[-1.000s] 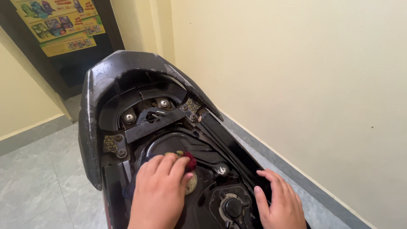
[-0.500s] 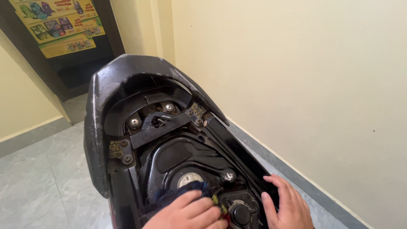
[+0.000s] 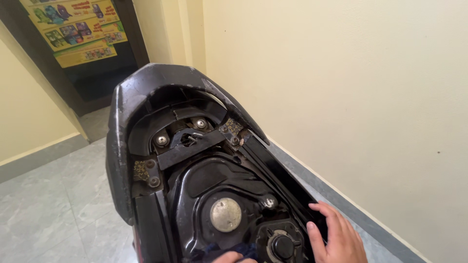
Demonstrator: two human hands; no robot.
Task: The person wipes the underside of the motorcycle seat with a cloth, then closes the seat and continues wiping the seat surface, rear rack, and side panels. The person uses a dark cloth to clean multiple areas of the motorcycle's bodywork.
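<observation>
Where the seat has been lifted away, the black scooter body [image 3: 146, 112] shows its open under-seat bay, with the tail cowl at the far end and a pale wall [image 3: 365, 97] along the right. The right hand [image 3: 336, 238] lies flat on the right edge of the bay, fingers [image 3: 324, 212] extended and relaxed, grasping nothing. The left hand [image 3: 233, 257] appears only as fingertips at the near edge, touching a dark blue cloth [image 3: 229, 251]; whether those fingers clench the cloth cannot be told. Just beyond the cloth sits a round, dull metal cap [image 3: 225, 214], and to its right, near the right hand, a black ringed cap [image 3: 282, 243]. A grey tiled floor [image 3: 53, 204] lies to the left.
</observation>
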